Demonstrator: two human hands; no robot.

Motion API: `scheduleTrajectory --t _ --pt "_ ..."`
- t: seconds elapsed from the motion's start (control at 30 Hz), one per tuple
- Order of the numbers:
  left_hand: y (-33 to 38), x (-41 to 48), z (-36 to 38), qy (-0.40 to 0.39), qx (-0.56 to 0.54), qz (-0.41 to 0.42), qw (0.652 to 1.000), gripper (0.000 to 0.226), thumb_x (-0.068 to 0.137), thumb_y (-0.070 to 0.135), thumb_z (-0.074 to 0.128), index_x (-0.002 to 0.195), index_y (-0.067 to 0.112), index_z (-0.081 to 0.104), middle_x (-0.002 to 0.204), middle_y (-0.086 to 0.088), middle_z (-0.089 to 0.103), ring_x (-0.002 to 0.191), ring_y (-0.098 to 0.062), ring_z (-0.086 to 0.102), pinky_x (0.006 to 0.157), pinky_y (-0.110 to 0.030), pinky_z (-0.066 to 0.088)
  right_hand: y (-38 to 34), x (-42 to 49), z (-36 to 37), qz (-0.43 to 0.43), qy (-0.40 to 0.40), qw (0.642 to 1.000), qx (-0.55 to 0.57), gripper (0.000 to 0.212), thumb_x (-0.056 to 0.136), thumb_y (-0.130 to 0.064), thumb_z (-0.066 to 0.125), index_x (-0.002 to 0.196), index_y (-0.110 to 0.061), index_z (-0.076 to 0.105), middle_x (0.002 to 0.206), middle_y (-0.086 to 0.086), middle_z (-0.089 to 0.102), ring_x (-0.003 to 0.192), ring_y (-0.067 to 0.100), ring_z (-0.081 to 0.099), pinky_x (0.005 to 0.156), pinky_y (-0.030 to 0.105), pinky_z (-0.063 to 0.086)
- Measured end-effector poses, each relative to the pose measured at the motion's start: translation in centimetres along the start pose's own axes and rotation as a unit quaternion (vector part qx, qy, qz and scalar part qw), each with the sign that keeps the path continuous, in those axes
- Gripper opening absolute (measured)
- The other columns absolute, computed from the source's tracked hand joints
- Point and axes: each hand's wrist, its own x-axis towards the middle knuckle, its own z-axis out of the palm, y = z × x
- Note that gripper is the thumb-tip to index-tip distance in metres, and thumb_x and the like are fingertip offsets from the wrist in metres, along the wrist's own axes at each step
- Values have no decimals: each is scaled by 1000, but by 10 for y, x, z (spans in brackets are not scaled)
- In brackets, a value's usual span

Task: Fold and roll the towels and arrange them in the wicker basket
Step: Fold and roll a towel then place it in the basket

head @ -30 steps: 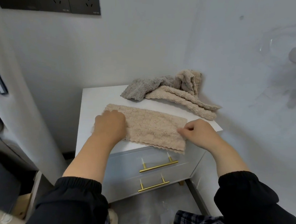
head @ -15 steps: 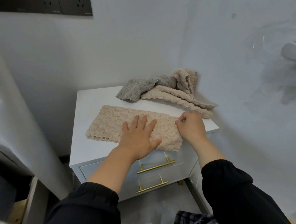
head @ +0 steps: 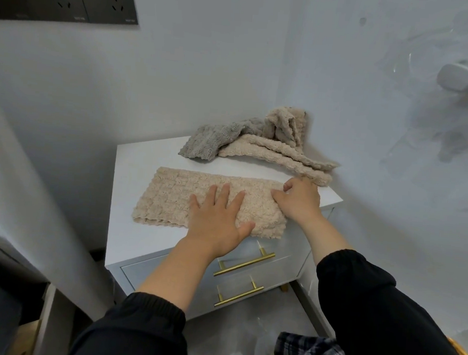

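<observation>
Head view: presses beige towel (head: 170, 198) with flat left hand (head: 218, 220), pinches its end with right hand (head: 299, 201); crumpled towel pile (head: 270, 149) behind on worktop (head: 139, 165).

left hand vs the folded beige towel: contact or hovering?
Touching. The head view shows the left hand lying flat, fingers spread, pressing on the folded beige towel.

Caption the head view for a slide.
Left hand presses a folded beige towel on a nightstand; right hand pinches its end.
</observation>
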Motion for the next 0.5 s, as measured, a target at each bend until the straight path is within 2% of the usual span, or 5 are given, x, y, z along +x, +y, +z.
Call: scheduleTrajectory --t 0.13,0.27,0.37,0.4,0.5 --pt "6 -2 -17 55 -30 14 998 65 92 66 23 142 28 37 147 -6 40 133 -28 35 103 -46 35 -9 -6 -11 -11 15 975 222 16 91 -22 62 94 -13 49 84 -2 51 81 17 48 57 24 33" --pt "13 -4 -39 145 -395 -20 907 37 94 47 45 70 23 61 70 3 65 73 -21 63 71 -36 51 -16 -11 -35 -30 35 950 309 19 89 -17 65 89 -30 51 105 4 60 93 20 59 66 26 45" --pt "20 -9 -43 247 -418 -36 873 9 86 35 63 92 29 63 88 12 63 82 -9 57 79 -30 48 -17 -17 -55 -75 -20 947 311 25 86 -16 69 91 -35 52 93 6 66 81 24 63 68 34 50" --pt "20 -9 -44 242 -422 -16 874 27 83 36 68 108 29 61 102 14 59 93 -5 54 84 -25 44 -16 -20 -60 -92 -50 944 312 26 86 -13 69 93 -32 54 83 5 67 71 25 60 62 36 47" --pt "17 -5 -46 93 -507 26 857 53 76 39 77 123 29 55 110 12 59 99 -1 54 82 -16 39 -19 -32 -70 -127 -121 941 289 25 85 -6 68 95 -26 56 65 8 62 50 19 48 47 27 37"
